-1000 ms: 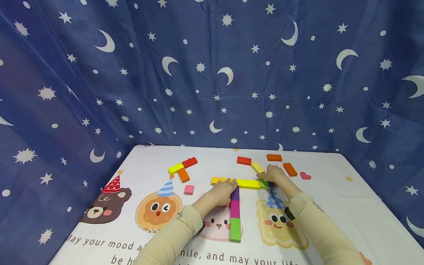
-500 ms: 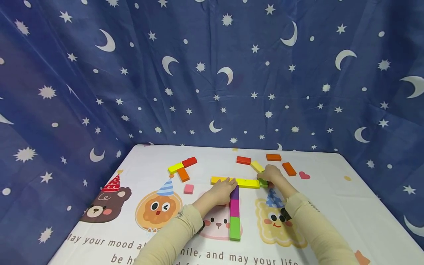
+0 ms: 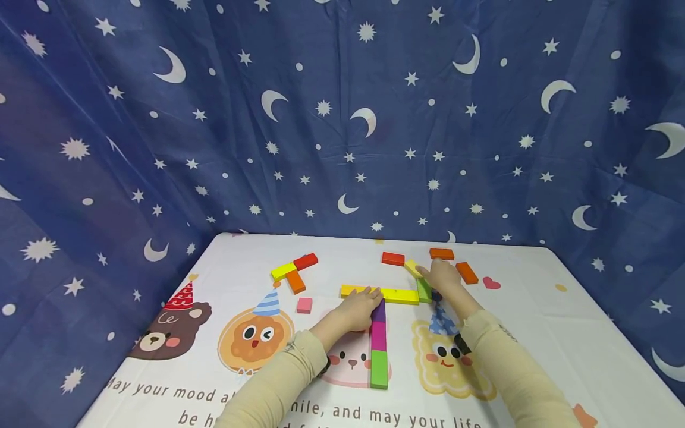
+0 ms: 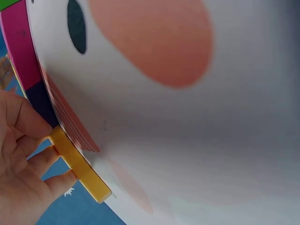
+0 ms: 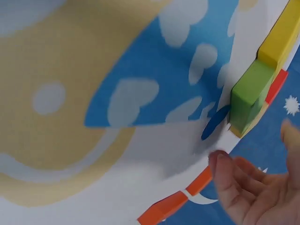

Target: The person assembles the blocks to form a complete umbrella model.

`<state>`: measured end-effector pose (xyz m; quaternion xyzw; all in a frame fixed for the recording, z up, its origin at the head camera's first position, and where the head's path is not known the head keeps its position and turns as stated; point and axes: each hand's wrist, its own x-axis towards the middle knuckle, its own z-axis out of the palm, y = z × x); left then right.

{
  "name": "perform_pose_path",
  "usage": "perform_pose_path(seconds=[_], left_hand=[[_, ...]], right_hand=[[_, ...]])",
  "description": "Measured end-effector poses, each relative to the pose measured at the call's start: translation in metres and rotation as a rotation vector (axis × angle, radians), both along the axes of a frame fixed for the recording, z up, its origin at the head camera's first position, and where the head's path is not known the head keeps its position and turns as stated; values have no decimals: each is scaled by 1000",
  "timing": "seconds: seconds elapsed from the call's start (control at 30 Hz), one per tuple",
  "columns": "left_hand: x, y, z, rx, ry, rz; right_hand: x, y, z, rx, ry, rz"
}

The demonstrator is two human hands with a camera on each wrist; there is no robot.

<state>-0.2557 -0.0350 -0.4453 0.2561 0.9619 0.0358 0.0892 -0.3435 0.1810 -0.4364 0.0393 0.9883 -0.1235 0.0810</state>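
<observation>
In the head view my left hand (image 3: 357, 310) rests where a row of yellow blocks (image 3: 401, 296) meets a column of purple (image 3: 379, 313), magenta (image 3: 379, 336) and green (image 3: 379, 370) blocks. Its fingertips touch an orange-yellow block (image 4: 79, 164) in the left wrist view, and the thumb lies at the purple block's end. At the row's right end sits a lighter green block (image 5: 252, 96), against the yellow one. My right hand (image 3: 445, 278) hovers just beside it, thumb and fingers apart and nothing between them. A pale yellow block (image 3: 412, 268) lies just behind, partly covered by that hand.
Behind the right hand lie a red block (image 3: 393, 258) and two orange blocks (image 3: 441, 254). To the left, a yellow block (image 3: 283, 271), a red one (image 3: 305, 261) and an orange one (image 3: 295, 282) touch. A small pink block (image 3: 304, 305) lies nearer. A starry blue curtain (image 3: 321, 131) borders the table.
My right hand has let go of the lighter green block and lifted slightly away, leaving more of that block in sight. The left hand stays in place.
</observation>
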Motion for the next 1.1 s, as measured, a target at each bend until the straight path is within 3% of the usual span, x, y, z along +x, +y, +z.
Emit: perform_pose_path(seconds=[0.07, 0.2, 0.53, 0.8, 0.97, 1.1], left_hand=[[-1, -1, 0, 0, 3, 2], [-3, -3, -1, -5, 11, 11], [-5, -4, 0, -6, 19, 8], [-6, -5, 2, -4, 27, 12], [-7, -6, 4, -2, 24, 17], [-8, -7, 4, -2, 24, 18]], right_hand=[[-7, 0, -2, 24, 53, 51], [-20, -2, -8, -8, 50, 107], [-31, -6, -12, -93, 44, 90], [-35, -8, -11, -91, 32, 82], [-35, -9, -8, -91, 38, 113], [-5, -21, 22, -104, 50, 128]])
